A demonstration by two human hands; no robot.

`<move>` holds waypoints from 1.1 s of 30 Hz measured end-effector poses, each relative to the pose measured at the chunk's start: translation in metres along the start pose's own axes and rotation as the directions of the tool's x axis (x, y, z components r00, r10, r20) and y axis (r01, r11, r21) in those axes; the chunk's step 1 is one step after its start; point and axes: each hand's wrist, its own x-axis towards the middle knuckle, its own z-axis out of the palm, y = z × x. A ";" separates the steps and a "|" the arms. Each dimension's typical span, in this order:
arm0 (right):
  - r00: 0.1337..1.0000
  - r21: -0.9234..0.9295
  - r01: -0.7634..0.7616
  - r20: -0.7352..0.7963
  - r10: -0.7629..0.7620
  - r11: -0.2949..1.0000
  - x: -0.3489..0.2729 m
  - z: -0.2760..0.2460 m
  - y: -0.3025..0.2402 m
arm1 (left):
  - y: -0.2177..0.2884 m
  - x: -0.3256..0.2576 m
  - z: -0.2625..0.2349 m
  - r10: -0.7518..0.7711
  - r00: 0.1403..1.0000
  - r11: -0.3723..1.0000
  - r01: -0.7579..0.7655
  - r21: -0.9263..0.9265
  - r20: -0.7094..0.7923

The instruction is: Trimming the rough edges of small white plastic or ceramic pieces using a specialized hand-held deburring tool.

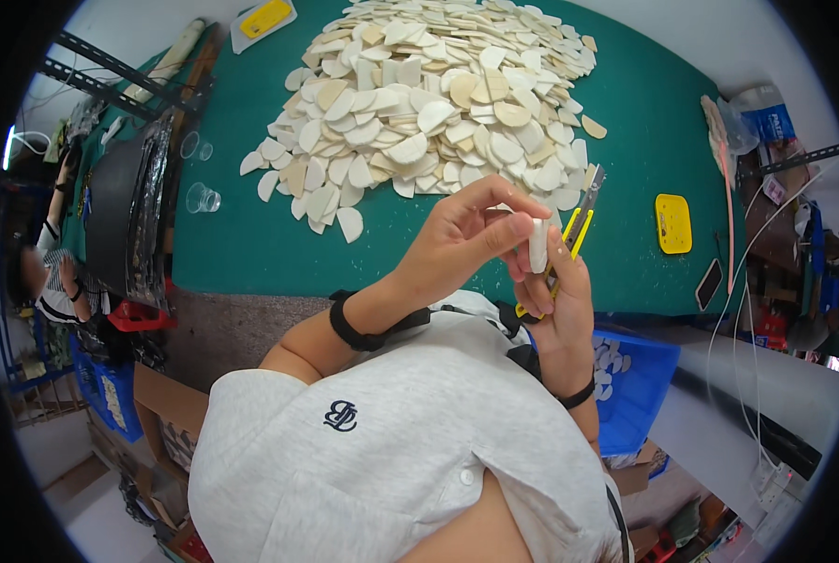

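Trimming looks to be the step: left hand (pixel 457 239) pinches a white piece (pixel 537 246), right hand (pixel 555 300) grips a yellow knife (pixel 577 225). The blade probably has to run slowly along the piece's edge, clear of the fingers.

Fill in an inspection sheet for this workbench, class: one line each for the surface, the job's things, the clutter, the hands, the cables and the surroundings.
Surface: green table, mostly covered at the far side.
Job's things: large pile of pale half-round pieces; one white piece held up; yellow utility knife.
Clutter: yellow flat pad, dark phone, clear plastic cups, black tray at the left edge.
Hands: left hand pinches the white piece; right hand grips the knife.
Cables: white cable hanging at the right.
Surroundings: blue bin holding more pieces, cardboard box, another person at the far left.
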 end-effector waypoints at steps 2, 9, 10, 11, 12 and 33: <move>1.000 -0.002 -0.012 -0.004 0.012 1.000 0.001 0.001 0.000 | 0.000 0.000 0.003 0.029 1.000 0.999 -0.029 0.042 0.002; 0.999 0.022 -0.032 0.016 0.032 0.999 0.003 0.001 0.000 | 0.001 -0.001 0.001 0.006 1.000 1.000 -0.005 0.027 -0.003; 0.999 0.026 -0.034 0.025 0.033 0.999 0.003 0.000 0.001 | 0.002 0.000 0.000 0.001 1.000 1.000 -0.001 0.027 -0.007; 0.999 0.030 -0.035 0.026 0.034 0.999 0.003 -0.001 0.001 | 0.002 0.000 0.000 -0.004 1.000 1.000 0.004 0.026 -0.010; 0.999 0.034 -0.036 0.028 0.035 0.999 0.003 -0.001 0.002 | 0.002 0.000 0.000 -0.009 1.000 1.000 0.009 0.025 -0.013; 0.600 -0.531 0.047 -0.663 -0.449 0.846 -0.040 -0.204 0.018 | -0.090 0.004 -0.156 0.166 0.976 0.125 0.121 0.985 -0.141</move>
